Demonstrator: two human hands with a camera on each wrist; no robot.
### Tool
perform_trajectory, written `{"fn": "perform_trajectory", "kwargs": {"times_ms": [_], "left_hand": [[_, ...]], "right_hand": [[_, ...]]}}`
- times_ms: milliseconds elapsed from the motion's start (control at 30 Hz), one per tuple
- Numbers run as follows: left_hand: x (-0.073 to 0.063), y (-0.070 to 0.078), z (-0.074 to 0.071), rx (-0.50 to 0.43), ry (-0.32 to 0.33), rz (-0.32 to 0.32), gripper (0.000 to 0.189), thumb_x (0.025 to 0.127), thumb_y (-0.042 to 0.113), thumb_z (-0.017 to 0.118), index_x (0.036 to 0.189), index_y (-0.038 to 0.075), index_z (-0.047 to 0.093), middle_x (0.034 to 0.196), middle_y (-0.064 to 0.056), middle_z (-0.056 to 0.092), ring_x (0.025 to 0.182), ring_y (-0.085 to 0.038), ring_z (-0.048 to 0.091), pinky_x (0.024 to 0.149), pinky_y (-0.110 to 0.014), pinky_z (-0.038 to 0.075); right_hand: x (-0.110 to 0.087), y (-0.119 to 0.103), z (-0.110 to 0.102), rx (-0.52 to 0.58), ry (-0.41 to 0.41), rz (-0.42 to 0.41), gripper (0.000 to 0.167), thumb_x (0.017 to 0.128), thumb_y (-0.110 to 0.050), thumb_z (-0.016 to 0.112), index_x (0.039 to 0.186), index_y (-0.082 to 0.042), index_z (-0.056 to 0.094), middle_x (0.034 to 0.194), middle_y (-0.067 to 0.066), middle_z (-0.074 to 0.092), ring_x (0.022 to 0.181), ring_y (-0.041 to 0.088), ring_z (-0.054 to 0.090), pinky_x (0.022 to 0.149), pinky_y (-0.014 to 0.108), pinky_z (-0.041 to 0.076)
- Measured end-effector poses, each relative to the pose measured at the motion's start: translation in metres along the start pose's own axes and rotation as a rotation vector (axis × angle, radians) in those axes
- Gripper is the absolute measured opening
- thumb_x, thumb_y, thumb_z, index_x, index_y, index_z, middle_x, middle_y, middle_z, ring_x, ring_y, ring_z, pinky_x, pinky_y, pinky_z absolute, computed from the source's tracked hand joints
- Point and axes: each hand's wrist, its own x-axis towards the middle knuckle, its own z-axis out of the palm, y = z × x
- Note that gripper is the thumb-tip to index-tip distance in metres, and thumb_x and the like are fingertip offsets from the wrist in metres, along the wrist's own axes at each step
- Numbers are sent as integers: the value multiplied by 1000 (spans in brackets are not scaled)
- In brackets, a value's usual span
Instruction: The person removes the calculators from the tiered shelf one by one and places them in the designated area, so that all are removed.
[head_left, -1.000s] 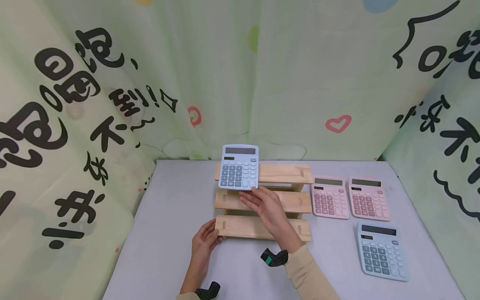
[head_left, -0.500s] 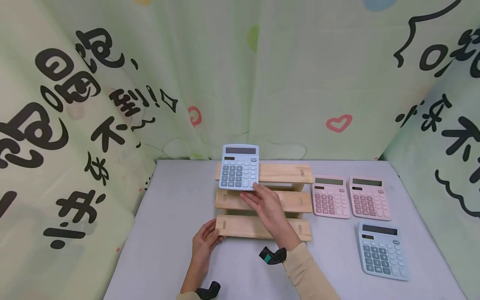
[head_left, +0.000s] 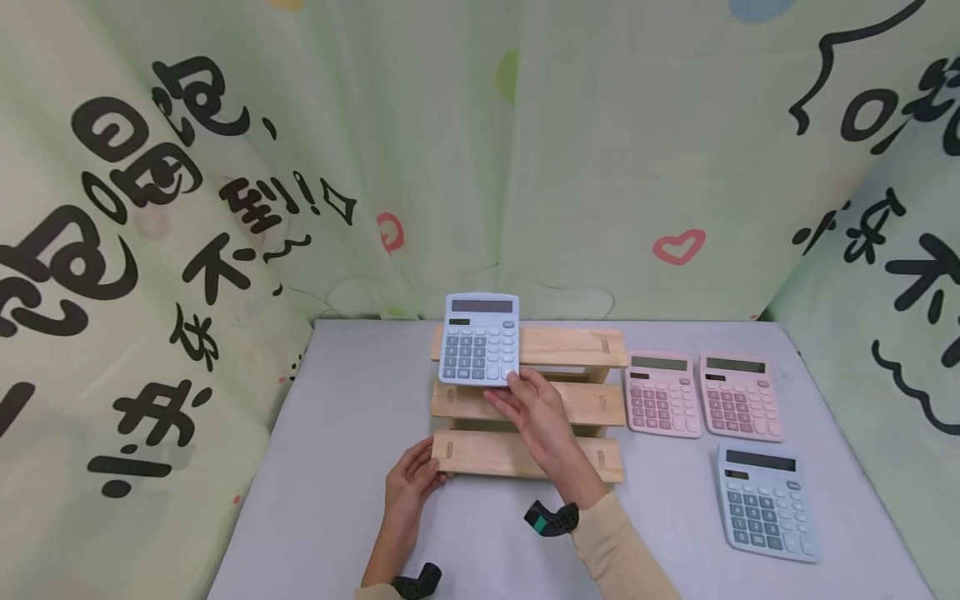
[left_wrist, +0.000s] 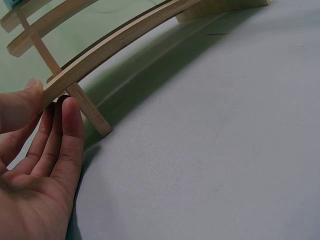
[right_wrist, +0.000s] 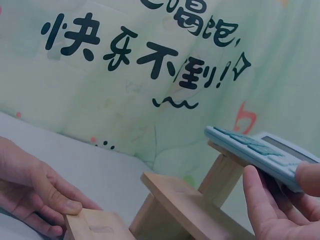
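A light blue calculator [head_left: 480, 342] lies over the left part of the top step of a three-tiered wooden rack [head_left: 525, 454]. My right hand [head_left: 542, 421] pinches its lower right corner, thumb on the face and fingers beneath. In the right wrist view the calculator [right_wrist: 260, 152] is tilted and touches or nearly touches the top board. My left hand [head_left: 408, 483] grips the left end of the lowest board. Seen from the left wrist, the thumb is above that board [left_wrist: 100, 57] and the fingers of the left hand [left_wrist: 45, 165] are below.
Two pink calculators, a nearer one [head_left: 662, 396] and a farther one [head_left: 741, 398], lie right of the rack. In front of them is another blue calculator [head_left: 765, 504]. A printed curtain [head_left: 585, 167] hangs behind the white table [head_left: 352, 375] and along both sides.
The calculator in my right hand has shifted slightly toward me, and its thumb has moved a little at the corner. My left hand has stayed on the rack.
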Motion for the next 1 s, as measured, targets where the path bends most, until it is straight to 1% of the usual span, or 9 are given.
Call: {"fn": "perform_trajectory", "kwargs": {"times_ms": [200, 467, 800, 1000], "left_hand": [[0, 0, 0, -1, -2, -2, 54, 101, 11, 67, 152, 4, 49, 139, -13, 60, 104, -11, 68, 89, -23, 61], [0, 0, 1, -4, 5, -3, 54, 101, 12, 68, 151, 3, 50, 137, -13, 60, 103, -11, 68, 88, -23, 61], [0, 0, 1, -5, 12, -3, 55, 100, 13, 69, 151, 3, 50, 138, -14, 60, 104, -11, 68, 87, -23, 61], [0, 0, 1, -1, 7, -4, 55, 101, 14, 69, 152, 4, 49, 140, -15, 59, 105, -11, 68, 88, -23, 61]], "right_hand": [[-3, 0, -4, -8, -22, -15, 34, 112, -11, 45, 144, 2, 45, 143, 21, 58, 116, 23, 71, 107, 36, 57], [-8, -5, -8, -23, -30, -23, 33, 112, -10, 45, 142, 3, 45, 144, 21, 57, 114, 21, 72, 107, 36, 57], [-16, -10, -13, -14, 10, -52, 39, 112, -10, 45, 149, 1, 47, 143, 21, 58, 112, 20, 71, 106, 38, 57], [-24, -14, -18, -19, 12, -80, 42, 112, -12, 47, 152, 1, 45, 143, 20, 58, 112, 21, 70, 106, 38, 57]]}}
